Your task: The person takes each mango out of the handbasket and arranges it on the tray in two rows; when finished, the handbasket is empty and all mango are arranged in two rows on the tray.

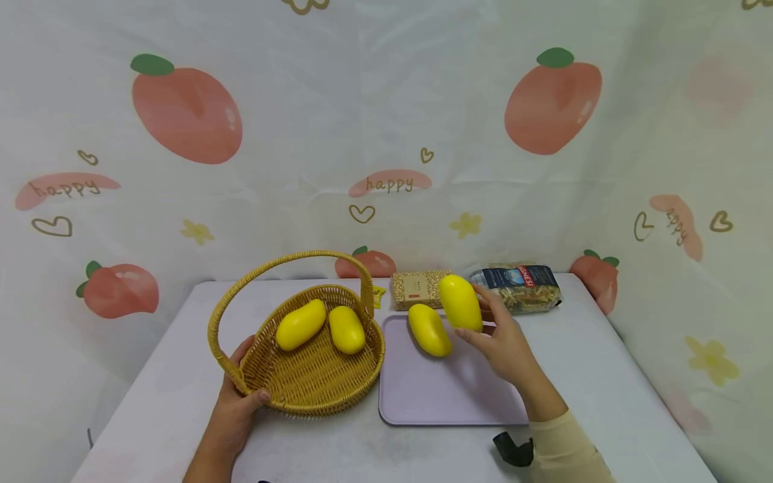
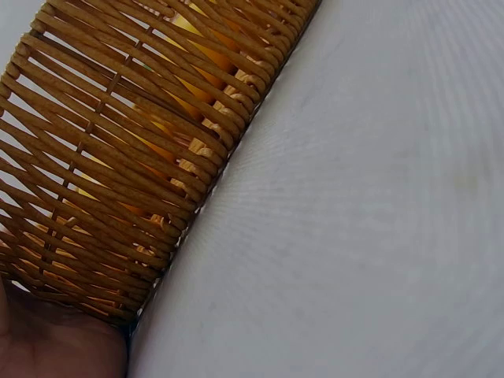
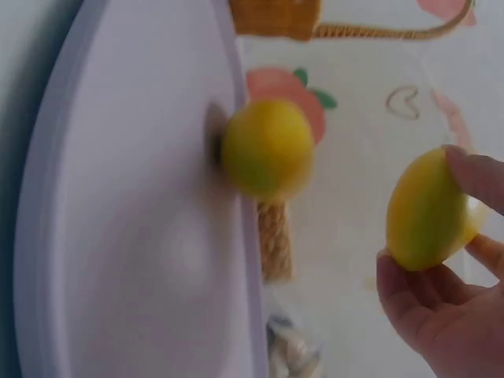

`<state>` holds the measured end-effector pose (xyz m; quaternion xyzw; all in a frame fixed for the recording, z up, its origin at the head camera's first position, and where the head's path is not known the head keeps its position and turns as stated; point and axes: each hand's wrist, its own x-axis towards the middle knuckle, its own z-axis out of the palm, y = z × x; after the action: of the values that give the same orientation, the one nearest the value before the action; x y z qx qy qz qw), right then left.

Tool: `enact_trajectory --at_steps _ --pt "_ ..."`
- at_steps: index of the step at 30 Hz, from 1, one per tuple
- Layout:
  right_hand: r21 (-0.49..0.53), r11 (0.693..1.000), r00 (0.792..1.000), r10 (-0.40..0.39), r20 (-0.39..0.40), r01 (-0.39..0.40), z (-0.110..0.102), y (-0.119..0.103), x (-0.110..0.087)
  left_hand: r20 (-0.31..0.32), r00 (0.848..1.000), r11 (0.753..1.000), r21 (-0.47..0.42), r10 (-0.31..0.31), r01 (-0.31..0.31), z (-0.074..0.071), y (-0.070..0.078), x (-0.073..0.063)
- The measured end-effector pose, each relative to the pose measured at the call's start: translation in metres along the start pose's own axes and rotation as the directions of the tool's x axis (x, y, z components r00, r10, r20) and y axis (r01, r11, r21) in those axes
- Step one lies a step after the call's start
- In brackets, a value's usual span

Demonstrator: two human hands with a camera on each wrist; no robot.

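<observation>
My left hand (image 1: 237,404) grips the left side of a woven wicker basket (image 1: 311,379), near the foot of its tall handle. Inside the basket lie two yellow mangoes, one mango (image 1: 300,325) by the back left and another mango (image 1: 347,330) beside it. My right hand (image 1: 506,343) holds a third mango (image 1: 460,304) between thumb and fingers, raised over the lilac tray (image 1: 443,399). One more mango (image 1: 429,331) rests at the back left of that tray. In the left wrist view, the basket's wicker wall (image 2: 118,150) covers most of the mangoes behind it.
Behind the tray lie a pack of grains (image 1: 417,288) and a bag of pasta (image 1: 524,287). A small yellow packet (image 1: 378,296) shows past the basket's right side. Near the right sleeve is a black bent object (image 1: 512,449). A printed curtain (image 1: 386,121) hangs behind the table.
</observation>
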<state>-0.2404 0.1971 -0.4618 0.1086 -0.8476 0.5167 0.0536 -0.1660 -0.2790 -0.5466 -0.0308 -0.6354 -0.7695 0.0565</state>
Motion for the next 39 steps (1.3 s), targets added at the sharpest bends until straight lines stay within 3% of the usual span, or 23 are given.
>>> enact_trajectory --at_steps 5,13,19,31,39 --pt "-0.113 0.993 0.999 0.044 -0.003 -0.044 -0.005 0.013 0.004 0.004 1.000 1.000 -0.008 0.000 0.000 0.000 0.000 0.000" --pt "-0.229 0.970 0.990 0.103 0.094 -0.079 -0.005 0.035 0.010 0.006 1.000 1.000 -0.013 0.008 -0.008 0.000 0.001 0.000" --pt "-0.313 0.942 0.983 0.156 0.096 -0.119 -0.002 0.043 0.009 0.006 1.000 1.000 -0.020 0.006 -0.006 0.001 0.001 0.000" --pt "-0.311 0.937 0.972 0.203 0.116 -0.159 -0.004 0.040 0.009 0.001 1.000 1.000 -0.021 0.004 -0.004 0.002 0.002 -0.001" --pt "-0.326 0.935 0.973 0.191 0.127 -0.140 -0.005 0.037 0.006 0.003 1.000 1.000 -0.025 0.011 -0.011 0.002 0.002 -0.001"
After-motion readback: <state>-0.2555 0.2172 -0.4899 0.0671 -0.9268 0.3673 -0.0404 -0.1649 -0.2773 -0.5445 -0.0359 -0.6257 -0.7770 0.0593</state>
